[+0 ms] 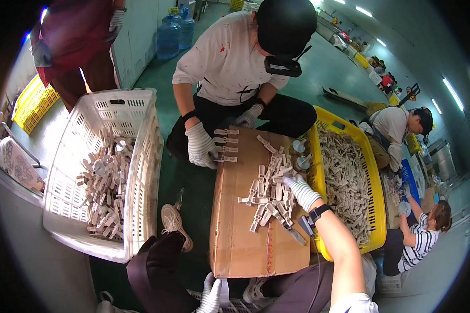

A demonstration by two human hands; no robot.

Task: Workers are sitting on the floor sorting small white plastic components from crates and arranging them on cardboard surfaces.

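Note:
My right hand (301, 191), in a white striped glove, reaches over a brown cardboard box (237, 219) and pinches a pale plastic clip (282, 173) at the top of a loose pile of clips (271, 195). A flat, dark-handled blade-like tool (296, 236) lies below the pile. My left hand (210, 296), also gloved, is low at the box's near edge; its fingers point up and what they hold, if anything, is unclear. Across the box, a co-worker's gloved hand (200, 146) is beside a short column of clips (226, 146) laid along the left edge.
A yellow crate (378, 208) full of clips stands right of the box, with small round-topped metal pieces (301, 154) beside it. On the left is a white crate (141, 193) holding clips joined to metal parts. More people work at the far right; someone stands at the upper left.

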